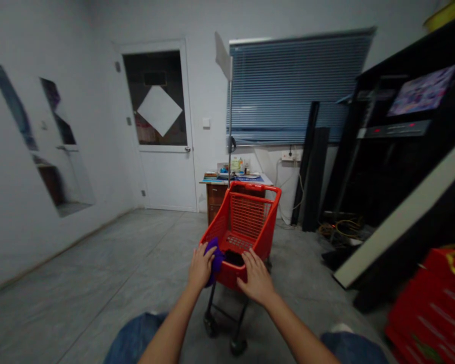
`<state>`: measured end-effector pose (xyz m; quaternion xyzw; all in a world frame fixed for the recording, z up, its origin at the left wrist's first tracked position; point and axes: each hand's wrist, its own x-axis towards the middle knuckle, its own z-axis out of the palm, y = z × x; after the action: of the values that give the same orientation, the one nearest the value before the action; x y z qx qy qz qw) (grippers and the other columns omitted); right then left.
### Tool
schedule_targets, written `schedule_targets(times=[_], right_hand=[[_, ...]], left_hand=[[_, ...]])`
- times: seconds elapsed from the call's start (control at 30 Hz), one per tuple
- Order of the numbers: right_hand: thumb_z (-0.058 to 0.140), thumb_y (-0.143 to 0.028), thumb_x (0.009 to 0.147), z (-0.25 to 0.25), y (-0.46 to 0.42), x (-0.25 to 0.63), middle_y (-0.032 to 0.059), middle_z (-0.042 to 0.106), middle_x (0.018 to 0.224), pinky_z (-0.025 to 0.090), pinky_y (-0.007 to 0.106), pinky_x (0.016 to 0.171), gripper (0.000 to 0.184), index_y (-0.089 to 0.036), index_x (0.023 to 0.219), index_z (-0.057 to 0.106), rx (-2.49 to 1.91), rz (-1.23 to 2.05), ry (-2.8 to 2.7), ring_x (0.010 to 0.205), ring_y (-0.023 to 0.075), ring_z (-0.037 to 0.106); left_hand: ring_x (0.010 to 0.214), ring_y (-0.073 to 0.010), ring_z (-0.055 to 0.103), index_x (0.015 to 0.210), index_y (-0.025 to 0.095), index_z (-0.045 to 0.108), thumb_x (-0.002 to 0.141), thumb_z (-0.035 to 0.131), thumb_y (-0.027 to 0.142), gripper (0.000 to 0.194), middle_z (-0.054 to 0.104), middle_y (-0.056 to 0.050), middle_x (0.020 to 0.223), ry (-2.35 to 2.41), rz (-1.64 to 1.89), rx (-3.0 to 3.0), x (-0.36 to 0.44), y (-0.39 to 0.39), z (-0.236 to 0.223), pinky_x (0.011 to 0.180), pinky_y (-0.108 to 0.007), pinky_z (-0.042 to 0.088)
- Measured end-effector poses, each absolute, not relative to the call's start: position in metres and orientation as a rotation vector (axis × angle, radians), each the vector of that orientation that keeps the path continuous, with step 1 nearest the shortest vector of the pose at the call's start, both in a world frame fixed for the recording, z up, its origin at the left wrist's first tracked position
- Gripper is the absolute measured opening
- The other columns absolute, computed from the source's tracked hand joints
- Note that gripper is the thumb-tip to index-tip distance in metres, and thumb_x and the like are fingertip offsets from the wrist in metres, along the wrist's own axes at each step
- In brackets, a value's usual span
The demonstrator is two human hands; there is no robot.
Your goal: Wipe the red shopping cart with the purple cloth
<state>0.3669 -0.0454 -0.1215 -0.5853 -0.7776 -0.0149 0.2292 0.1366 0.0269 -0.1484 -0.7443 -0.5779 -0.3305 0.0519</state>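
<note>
Held purple cloth (pixel 219 257) in L hand (pixel 201 266), on near left corner of red cart (pixel 264 240). Gripped cart's near rim w/ R hand (pixel 256 275), w/ fingers over top & thumb outside. Had cart upright on wheels, right in front of both hands. Saw dark patch (pixel 234 258) btwn hands, too dim to name. Saw desk (pixel 216 193) past hands, behind cart, white door (pixel 167 177) far past L hand, blue blind (pixel 288 93) far past R hand, red box (pixel 432 303) well to R hand's right.
</note>
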Motion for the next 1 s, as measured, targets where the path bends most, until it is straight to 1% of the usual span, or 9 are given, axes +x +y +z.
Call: schedule_targets(times=[0.17,0.27,0.33,0.4,0.47,0.57,0.67,0.83,1.0], right_hand=[[0.057,-0.049,0.085,-0.129,-0.052,0.343,0.0117,0.042,0.155,0.024,0.042,0.122,0.074,-0.01,0.148,0.046,-1.608,-0.014,-2.118,0.15,0.0293,0.025],[0.05,-0.055,0.091,-0.122,-0.047,0.342,0.0087,0.04,0.157,0.026,0.042,0.122,0.073,-0.015,0.151,0.041,-1.565,-0.009,-2.202,0.148,0.0264,0.028],[0.043,-0.054,0.095,-0.113,-0.037,0.35,0.0086,0.038,0.158,0.025,0.042,0.122,0.07,-0.015,0.153,0.037,-1.559,-0.034,-2.235,0.148,0.024,0.03],[0.038,-0.051,0.098,-0.105,-0.024,0.363,0.0103,0.034,0.16,0.021,0.044,0.123,0.067,-0.012,0.152,0.037,-1.618,-0.078,-2.189,0.15,0.0244,0.025],[0.034,-0.048,0.1,-0.101,-0.013,0.376,0.0102,0.038,0.158,0.02,0.045,0.123,0.061,-0.013,0.15,0.041,-1.693,-0.084,-2.14,0.15,0.0251,0.025],[0.036,-0.047,0.1,-0.104,-0.007,0.387,0.0098,0.044,0.154,0.02,0.044,0.123,0.058,-0.014,0.147,0.046,-1.674,-0.107,-2.141,0.15,0.0245,0.025],[0.037,-0.049,0.1,-0.106,-0.01,0.387,0.0095,0.046,0.153,0.018,0.044,0.123,0.06,-0.014,0.147,0.046,-1.67,-0.1,-2.143,0.149,0.0243,0.026],[0.038,-0.046,0.099,-0.103,-0.013,0.371,0.0091,0.041,0.156,0.015,0.043,0.124,0.062,-0.01,0.15,0.042,-1.716,-0.04,-2.125,0.15,0.0261,0.024],[0.039,-0.044,0.097,-0.112,-0.006,0.352,0.011,0.036,0.159,0.015,0.045,0.123,0.065,-0.009,0.153,0.036,-1.808,-0.045,-2.004,0.151,0.0283,0.02]], left_hand=[[0.135,-0.027,0.049,0.124,0.027,0.068,0.095,0.045,0.018,0.038,0.059,-0.009,0.14,-1.876,-1.064,-2.227,0.108,0.053,-0.136,0.116,-0.054,0.035],[0.133,-0.026,0.051,0.121,0.026,0.07,0.095,0.044,0.018,0.038,0.059,-0.009,0.139,-1.908,-1.105,-2.214,0.107,0.051,-0.136,0.116,-0.053,0.035],[0.132,-0.0255,0.051,0.119,0.026,0.071,0.095,0.044,0.02,0.036,0.059,-0.008,0.139,-1.887,-1.14,-2.216,0.116,0.04,-0.14,0.117,-0.053,0.035],[0.132,-0.0252,0.051,0.119,0.026,0.07,0.096,0.043,0.023,0.036,0.058,-0.007,0.14,-1.838,-1.176,-2.232,0.132,0.021,-0.148,0.117,-0.052,0.035],[0.134,-0.0253,0.049,0.122,0.029,0.069,0.097,0.043,0.026,0.036,0.057,-0.006,0.142,-1.763,-1.21,-2.278,0.149,0.002,-0.156,0.118,-0.053,0.035],[0.137,-0.0256,0.046,0.126,0.031,0.066,0.097,0.043,0.025,0.038,0.054,-0.005,0.145,-1.672,-1.238,-2.354,0.163,-0.013,-0.163,0.117,-0.055,0.035],[0.137,-0.0257,0.046,0.125,0.029,0.067,0.097,0.042,0.024,0.038,0.055,-0.007,0.144,-1.685,-1.232,-2.35,0.155,-0.003,-0.159,0.117,-0.055,0.034],[0.135,-0.0256,0.048,0.124,0.025,0.067,0.096,0.041,0.023,0.038,0.057,-0.009,0.142,-1.819,-1.109,-2.348,0.126,0.037,-0.138,0.117,-0.056,0.032],[0.124,-0.024,0.056,0.12,0.023,0.069,0.096,0.042,0.024,0.036,0.061,-0.009,0.134,-1.876,-0.976,-2.332,0.141,0.035,-0.127,0.115,-0.048,0.036]])
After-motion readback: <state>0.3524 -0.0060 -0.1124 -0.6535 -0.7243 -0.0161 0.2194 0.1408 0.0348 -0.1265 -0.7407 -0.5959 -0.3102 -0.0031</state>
